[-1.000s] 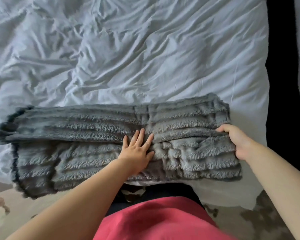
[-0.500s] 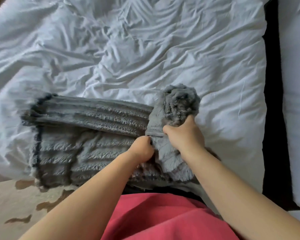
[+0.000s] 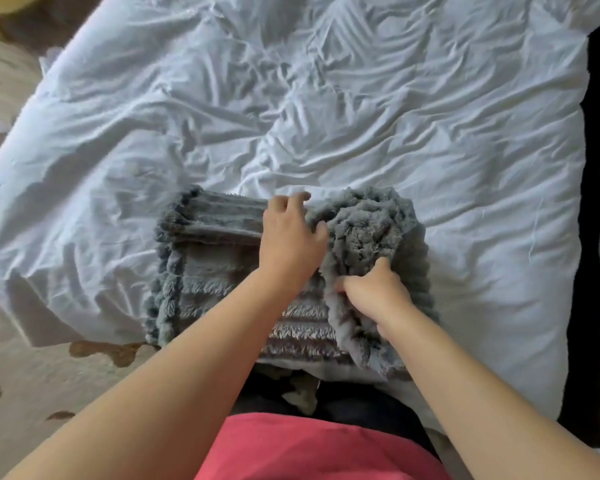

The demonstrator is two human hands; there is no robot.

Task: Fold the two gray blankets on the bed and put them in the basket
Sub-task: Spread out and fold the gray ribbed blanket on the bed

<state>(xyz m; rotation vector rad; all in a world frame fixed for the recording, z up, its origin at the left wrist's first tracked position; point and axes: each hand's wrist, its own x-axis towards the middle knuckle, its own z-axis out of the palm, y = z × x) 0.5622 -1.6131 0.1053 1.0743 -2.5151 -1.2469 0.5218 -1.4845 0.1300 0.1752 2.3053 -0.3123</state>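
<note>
Gray plush blanket [image 3: 208,271] lies at the near edge of the bed [image 3: 430,133], its right end bunched in the gripping right hand [image 3: 374,292] beside the loose-fingered left hand [image 3: 291,240] resting at the crease; the fold probably wants that flap laid flat, edges matched.

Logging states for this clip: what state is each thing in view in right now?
gray blanket: partly folded, right end bunched over the flat part.
left hand: rests on the blanket, fingers loose.
right hand: grips the bunched end.
white bedcover: wrinkled.
</note>
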